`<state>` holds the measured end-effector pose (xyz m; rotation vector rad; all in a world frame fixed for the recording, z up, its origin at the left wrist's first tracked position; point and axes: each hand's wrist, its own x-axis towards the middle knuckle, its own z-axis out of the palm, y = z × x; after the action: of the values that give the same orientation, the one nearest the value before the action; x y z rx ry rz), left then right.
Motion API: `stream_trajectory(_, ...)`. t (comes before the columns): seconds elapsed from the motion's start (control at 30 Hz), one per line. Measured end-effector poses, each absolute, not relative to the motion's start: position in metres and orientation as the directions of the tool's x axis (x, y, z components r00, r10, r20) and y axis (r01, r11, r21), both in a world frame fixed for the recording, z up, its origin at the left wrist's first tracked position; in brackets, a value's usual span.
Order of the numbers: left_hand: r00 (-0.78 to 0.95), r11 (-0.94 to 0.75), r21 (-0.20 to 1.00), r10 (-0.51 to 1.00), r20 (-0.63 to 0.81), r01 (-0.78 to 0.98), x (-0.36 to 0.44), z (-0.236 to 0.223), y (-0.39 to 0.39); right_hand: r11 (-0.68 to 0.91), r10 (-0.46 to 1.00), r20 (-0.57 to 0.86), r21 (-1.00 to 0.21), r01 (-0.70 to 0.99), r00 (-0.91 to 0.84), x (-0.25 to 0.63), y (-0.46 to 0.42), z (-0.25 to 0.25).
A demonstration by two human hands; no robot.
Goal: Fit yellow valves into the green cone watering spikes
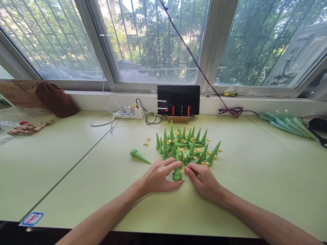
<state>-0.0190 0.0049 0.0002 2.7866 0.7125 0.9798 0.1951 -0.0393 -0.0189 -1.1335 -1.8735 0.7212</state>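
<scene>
My left hand (163, 173) curls around an upright green plastic watering spike (176, 175), its thumb near the wide ribbed cap at the bottom. Close to the spike's right side, my right hand (204, 180) is closed in a pinch at a small yellow valve (182, 169). The valve touches or nearly touches the spike; which one I cannot tell. Just beyond both hands stands a cluster of several green spikes (191, 148), many with yellow valves at their sides. A single green spike (139, 156) lies on its side left of the cluster.
Two loose yellow pieces (145, 143) lie left of the cluster. At the back are a propped tablet (178, 95), a phone (178, 110) and a power strip (130, 114). Wooden pieces (28, 128) and a brown bag (56, 98) sit left, green plastic bags (288, 124) right.
</scene>
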Motion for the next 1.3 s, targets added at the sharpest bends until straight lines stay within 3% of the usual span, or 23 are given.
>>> stream_trajectory(0.9,0.699,-0.885,0.254,0.463,0.545,0.389,-0.0184,0.0022,0.0049,0.465,0.881,0.348,-0.763,0.449,-0.319,0.1963,-0.0384,-0.0204)
stream_trajectory(1.3,0.686,-0.861,0.291,0.509,0.52,0.418,-0.0179,0.001,0.0054,0.468,0.883,0.39,-0.771,0.432,-0.26,0.194,-0.041,-0.0134)
